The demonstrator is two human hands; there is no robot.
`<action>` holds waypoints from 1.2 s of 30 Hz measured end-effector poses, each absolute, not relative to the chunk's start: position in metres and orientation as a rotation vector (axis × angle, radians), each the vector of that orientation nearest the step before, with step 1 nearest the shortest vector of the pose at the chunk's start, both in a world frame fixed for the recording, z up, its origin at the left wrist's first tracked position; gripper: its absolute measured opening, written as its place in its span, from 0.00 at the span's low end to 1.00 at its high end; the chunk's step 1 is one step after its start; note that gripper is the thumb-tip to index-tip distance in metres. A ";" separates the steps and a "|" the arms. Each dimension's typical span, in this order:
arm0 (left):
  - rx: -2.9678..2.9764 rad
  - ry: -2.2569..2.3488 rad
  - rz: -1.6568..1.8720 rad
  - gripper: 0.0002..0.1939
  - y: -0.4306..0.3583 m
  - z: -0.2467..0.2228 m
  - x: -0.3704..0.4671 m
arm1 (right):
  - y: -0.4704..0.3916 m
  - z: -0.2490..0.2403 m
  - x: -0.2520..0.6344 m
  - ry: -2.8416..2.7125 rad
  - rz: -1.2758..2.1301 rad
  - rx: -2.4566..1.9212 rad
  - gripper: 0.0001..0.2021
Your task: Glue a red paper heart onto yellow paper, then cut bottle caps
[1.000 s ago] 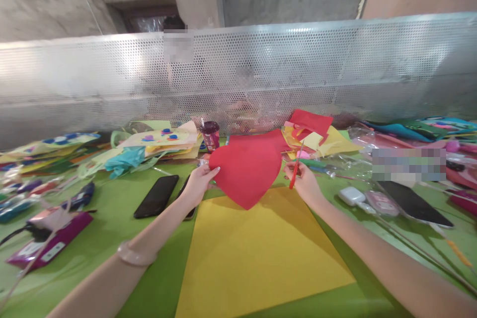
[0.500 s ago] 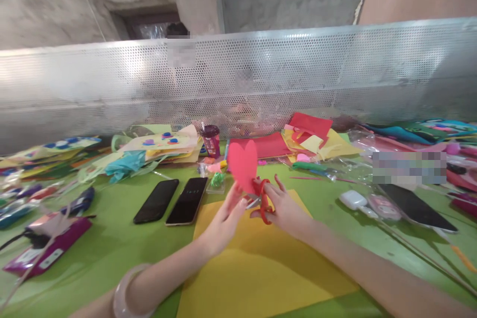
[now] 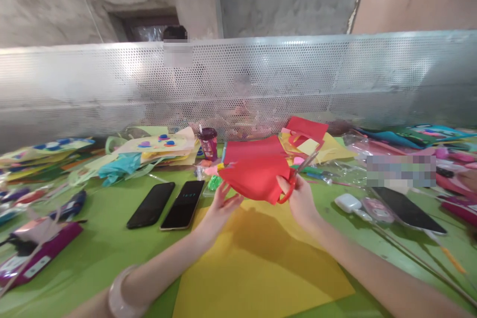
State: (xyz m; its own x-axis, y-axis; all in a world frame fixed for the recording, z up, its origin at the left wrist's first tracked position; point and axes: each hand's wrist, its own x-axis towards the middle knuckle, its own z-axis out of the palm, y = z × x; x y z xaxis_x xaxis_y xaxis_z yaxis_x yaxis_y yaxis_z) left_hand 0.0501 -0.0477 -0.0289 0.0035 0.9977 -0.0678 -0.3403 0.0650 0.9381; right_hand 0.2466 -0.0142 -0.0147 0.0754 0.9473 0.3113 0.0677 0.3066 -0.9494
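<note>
A sheet of red paper [image 3: 253, 179], broad and slightly curved, is held up above the yellow paper [image 3: 257, 263] on the table. My left hand [image 3: 224, 204] pinches its lower left edge, with some fingers hidden behind it. At the right edge, my right hand [image 3: 301, 199] grips the paper with the thumb in front. That same hand also holds red-handled scissors [image 3: 286, 193], their blades pointing up and to the right, away from the paper.
Two black phones [image 3: 151, 204] lie left of the yellow paper. A dark lidded cup [image 3: 207, 143] stands behind, among craft papers and more red sheets [image 3: 253, 149]. To the right are a white earphone case [image 3: 347, 202] and another phone [image 3: 410, 211]. A perforated metal screen [image 3: 298, 74] closes off the back.
The red piece, a narrow heart shape before, now spreads wide between my hands. The scissors have swung from pointing left at the paper to pointing up right. My right hand has moved right.
</note>
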 end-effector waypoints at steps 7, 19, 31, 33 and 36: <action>0.769 0.833 1.153 0.21 -0.042 -0.023 0.044 | -0.004 -0.019 0.248 -1.065 1.205 -1.078 0.14; 1.017 1.224 1.285 0.18 -0.032 -0.023 0.033 | -0.011 -0.022 0.242 -1.088 1.392 -1.156 0.14; 1.080 1.172 1.005 0.17 -0.029 -0.028 0.028 | 0.006 -0.028 0.258 -1.181 1.382 -1.243 0.15; 1.094 1.172 0.990 0.16 -0.030 -0.026 0.029 | 0.006 -0.029 0.257 -1.236 1.382 -1.235 0.14; 1.116 1.170 0.958 0.13 -0.032 -0.023 0.029 | 0.008 -0.031 0.257 -1.281 1.351 -1.246 0.15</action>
State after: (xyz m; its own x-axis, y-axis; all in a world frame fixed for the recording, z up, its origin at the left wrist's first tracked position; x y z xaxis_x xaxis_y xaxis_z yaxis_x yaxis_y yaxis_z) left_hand 0.0292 -0.0318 -0.0234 0.1561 0.9676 -0.1984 -0.0040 0.2015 0.9795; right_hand 0.2574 0.0078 -0.0312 -0.1187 0.9883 -0.0953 0.0425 -0.0908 -0.9950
